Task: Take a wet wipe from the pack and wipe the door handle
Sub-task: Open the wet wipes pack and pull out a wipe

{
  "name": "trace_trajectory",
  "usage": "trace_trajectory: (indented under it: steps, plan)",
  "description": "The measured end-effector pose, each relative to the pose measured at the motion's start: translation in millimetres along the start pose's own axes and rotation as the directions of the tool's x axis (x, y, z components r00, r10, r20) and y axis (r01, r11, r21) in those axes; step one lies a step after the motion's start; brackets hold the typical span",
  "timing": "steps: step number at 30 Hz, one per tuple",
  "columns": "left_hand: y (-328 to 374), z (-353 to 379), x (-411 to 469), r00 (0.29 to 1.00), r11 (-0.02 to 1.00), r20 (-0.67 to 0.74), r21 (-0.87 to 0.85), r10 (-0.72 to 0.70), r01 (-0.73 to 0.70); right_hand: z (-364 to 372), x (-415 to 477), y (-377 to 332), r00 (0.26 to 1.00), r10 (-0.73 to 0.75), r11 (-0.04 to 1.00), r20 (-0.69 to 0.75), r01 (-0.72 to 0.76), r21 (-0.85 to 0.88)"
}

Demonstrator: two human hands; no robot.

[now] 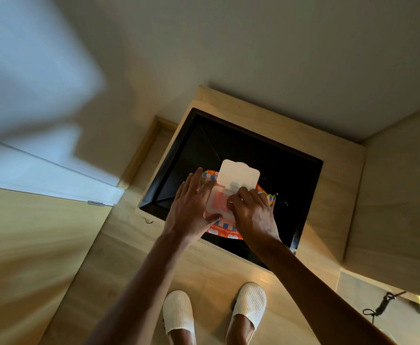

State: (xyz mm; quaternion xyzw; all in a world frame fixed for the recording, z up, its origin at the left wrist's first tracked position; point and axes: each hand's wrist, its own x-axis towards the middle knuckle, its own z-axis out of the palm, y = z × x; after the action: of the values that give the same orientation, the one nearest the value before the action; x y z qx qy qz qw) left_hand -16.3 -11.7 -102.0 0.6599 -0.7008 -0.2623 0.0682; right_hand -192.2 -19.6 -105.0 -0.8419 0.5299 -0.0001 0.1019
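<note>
Looking straight down at a bright orange wet wipe pack (225, 229), lying flat on a black tray (301, 175) sunk into a pale wooden stand (338, 192). White flip lid (238, 176) thrown open, hinged back toward the far side, pink opening (219, 200) exposed below it. Left hand (191, 207) spread flat, fingers apart, pressing down on the pack's left edge, thumb lying along the near rim of the plastic frame. Right hand (253, 212) curled over the opening, fingertips (234, 201) bunched together right at the slot; cannot tell whether a wipe is caught between them. Plenty of bare black tray to the right and behind the pack. Two white slippers (179, 317) planted on the wood floor just short of the stand. Door handle out of sight.
</note>
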Motion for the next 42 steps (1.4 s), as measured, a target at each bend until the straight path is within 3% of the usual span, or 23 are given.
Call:
trace_trajectory:
  steps: [5, 12, 22, 30, 37, 42]
  plan:
    - [0.9, -2.2, 1.6, 0.999, 0.999, 0.03, -0.016, 0.03, -0.029, 1.9, 1.6, -1.2, 0.999, -0.004, 1.0, 0.039, 0.005, -0.02]
    - [0.5, -4.5, 5.6, 0.997, 0.997, 0.072, 0.067, 0.027, -0.032, -4.6, -3.6, 3.2, 1.0, 0.022, 0.994, 0.006, -0.022, 0.106]
    - [-0.7, -1.4, 6.8, 0.997, 0.999, 0.068, 0.041, 0.02, -0.023, -14.9, 9.0, -4.9, 0.989, 0.007, 0.998, 0.151, 0.001, -0.055]
    - [-0.2, -1.3, 8.2, 0.997, 0.999, 0.075, 0.035, 0.019, -0.021, -16.0, 7.5, -2.9, 0.991, -0.071, 0.983, 0.115, 0.089, -0.163]
    - [-1.7, -1.0, 7.1, 0.998, 0.999, 0.064, 0.032, 0.027, -0.029, -9.8, 10.8, 0.9, 0.982, -0.109, 0.976, 0.156, 0.136, -0.173]
    - [-3.2, -1.3, 7.2, 0.998, 0.999, 0.05, 0.013, 0.047, -0.048, -15.8, 5.8, 9.5, 0.984, -0.12, 0.988, 0.133, 0.131, -0.076]
